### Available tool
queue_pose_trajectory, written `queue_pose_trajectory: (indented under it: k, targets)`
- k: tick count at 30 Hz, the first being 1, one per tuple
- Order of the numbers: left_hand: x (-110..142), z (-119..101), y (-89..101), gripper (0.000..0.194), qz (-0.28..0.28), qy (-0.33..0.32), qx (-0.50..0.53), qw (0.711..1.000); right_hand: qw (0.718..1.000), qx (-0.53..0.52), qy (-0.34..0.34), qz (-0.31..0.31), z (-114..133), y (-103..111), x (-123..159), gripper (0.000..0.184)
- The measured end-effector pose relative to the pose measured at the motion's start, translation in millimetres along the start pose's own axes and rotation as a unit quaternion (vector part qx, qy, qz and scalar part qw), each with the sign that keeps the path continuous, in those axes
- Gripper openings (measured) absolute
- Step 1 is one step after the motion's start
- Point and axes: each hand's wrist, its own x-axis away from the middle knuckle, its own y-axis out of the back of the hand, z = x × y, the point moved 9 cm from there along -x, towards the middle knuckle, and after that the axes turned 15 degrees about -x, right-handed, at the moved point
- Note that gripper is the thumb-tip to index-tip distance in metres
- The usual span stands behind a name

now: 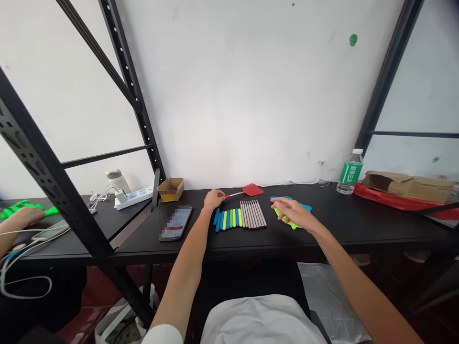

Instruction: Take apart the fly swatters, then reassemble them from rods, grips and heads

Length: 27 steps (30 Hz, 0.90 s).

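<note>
My left hand is closed round the red handle end of a small fly swatter, which lies toward the back of the black table with its thin metal rod and red flat head pointing right. My right hand, fingers apart, hovers over or rests on flat yellow-green swatter heads; whether it touches them I cannot tell. Blue swatter heads show behind that hand. Between my hands lie a row of blue and yellow-green handles and, beside it, a row of several thin metal rods.
A phone and a small open cardboard box are on the left. At the right stand a water bottle and a long cardboard box on red plastic. Black shelf posts flank the table. Another person's hand is far left.
</note>
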Motion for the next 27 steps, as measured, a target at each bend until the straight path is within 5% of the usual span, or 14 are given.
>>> queue_pose_trajectory:
  k: [9, 15, 18, 21, 23, 27]
  targets:
    - [7.9, -6.0, 9.8, 0.007, -0.022, 0.012, -0.011, 1.000, 0.999, 0.034, 0.015, 0.037, -19.5, -27.4, -5.8, 0.046]
    - [64.6, -36.0, 69.3, 0.033, -0.071, -0.002, 0.163, 0.984, 0.996, 0.074, 0.053, 0.004, -36.6, -29.3, -13.1, 0.045]
    - [117.8, -52.3, 112.8, 0.033, -0.099, -0.025, 0.511, 0.854, 0.992, 0.095, 0.076, -0.024, -42.5, -24.0, -13.9, 0.043]
    - [166.6, -72.9, 140.2, 0.025, -0.117, -0.054, 0.642, 0.756, 0.990, 0.122, 0.068, -0.032, -49.5, -20.7, -16.2, 0.045]
    - [188.5, -89.6, 140.8, 0.018, -0.088, -0.074, 0.674, 0.730, 0.990, 0.118, 0.069, -0.031, -49.6, -21.8, -15.8, 0.045]
    - [202.7, -127.5, 114.9, 0.028, 0.070, -0.101, 0.721, 0.681, 0.990, 0.106, 0.085, -0.031, -41.1, -29.3, -12.0, 0.040]
